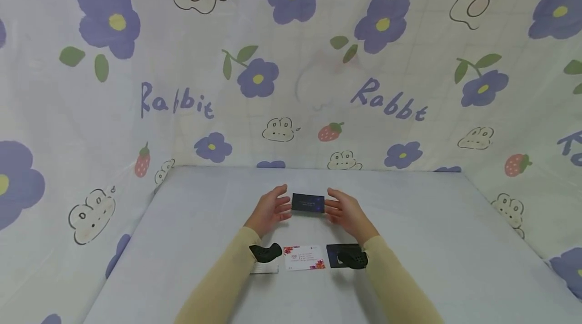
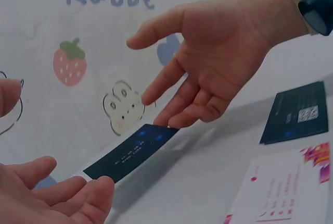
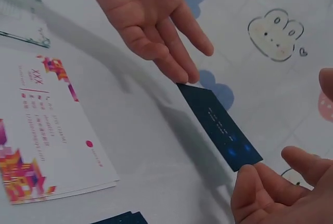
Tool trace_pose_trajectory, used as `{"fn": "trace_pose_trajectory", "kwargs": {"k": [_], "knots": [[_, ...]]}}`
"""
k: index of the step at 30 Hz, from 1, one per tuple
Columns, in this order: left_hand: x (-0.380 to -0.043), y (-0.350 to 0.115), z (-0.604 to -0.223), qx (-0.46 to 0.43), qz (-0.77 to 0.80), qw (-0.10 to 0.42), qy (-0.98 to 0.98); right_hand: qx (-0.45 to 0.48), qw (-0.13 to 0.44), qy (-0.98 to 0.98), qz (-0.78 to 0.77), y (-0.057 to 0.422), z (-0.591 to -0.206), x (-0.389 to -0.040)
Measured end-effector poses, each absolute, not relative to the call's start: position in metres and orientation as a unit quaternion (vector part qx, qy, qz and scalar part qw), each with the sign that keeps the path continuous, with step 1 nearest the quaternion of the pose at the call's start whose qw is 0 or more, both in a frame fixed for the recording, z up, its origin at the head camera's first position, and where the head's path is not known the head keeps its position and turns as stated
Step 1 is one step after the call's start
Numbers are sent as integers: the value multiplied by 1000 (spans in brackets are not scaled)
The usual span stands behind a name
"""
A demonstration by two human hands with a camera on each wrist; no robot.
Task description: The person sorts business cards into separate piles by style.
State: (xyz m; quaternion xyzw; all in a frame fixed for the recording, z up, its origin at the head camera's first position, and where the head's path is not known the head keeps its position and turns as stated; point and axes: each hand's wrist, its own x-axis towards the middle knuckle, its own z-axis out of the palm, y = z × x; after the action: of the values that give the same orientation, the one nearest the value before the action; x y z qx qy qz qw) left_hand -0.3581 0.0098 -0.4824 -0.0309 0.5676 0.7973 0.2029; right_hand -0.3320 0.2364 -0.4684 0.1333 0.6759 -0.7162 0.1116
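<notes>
A dark blue business card (image 1: 308, 202) with small pale print is raised above the table, its shadow beneath it. My left hand (image 1: 271, 207) is at its left end and my right hand (image 1: 347, 213) at its right end, palms facing each other. In the left wrist view the card (image 2: 132, 151) spans between the fingertips of both hands. The lower fingers touch its ends, slightly bent, while the thumbs stand well apart from it, as the right wrist view also shows on the card (image 3: 221, 130).
Nearer me on the white table (image 1: 204, 197) lie a stack of white business cards (image 1: 303, 258) with red-orange patterns, dark cards (image 1: 334, 256) to its right, and a pale card (image 1: 268, 267) to its left, partly under my left forearm. Behind hangs a flower-print curtain (image 1: 309, 101).
</notes>
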Motion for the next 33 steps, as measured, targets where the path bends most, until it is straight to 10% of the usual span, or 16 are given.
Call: {"fn": "trace_pose_trajectory", "kwargs": {"k": [33], "knots": [[-254,44,-456,21,811,225,539,110,47,836,-536,280,-428,-241]]}}
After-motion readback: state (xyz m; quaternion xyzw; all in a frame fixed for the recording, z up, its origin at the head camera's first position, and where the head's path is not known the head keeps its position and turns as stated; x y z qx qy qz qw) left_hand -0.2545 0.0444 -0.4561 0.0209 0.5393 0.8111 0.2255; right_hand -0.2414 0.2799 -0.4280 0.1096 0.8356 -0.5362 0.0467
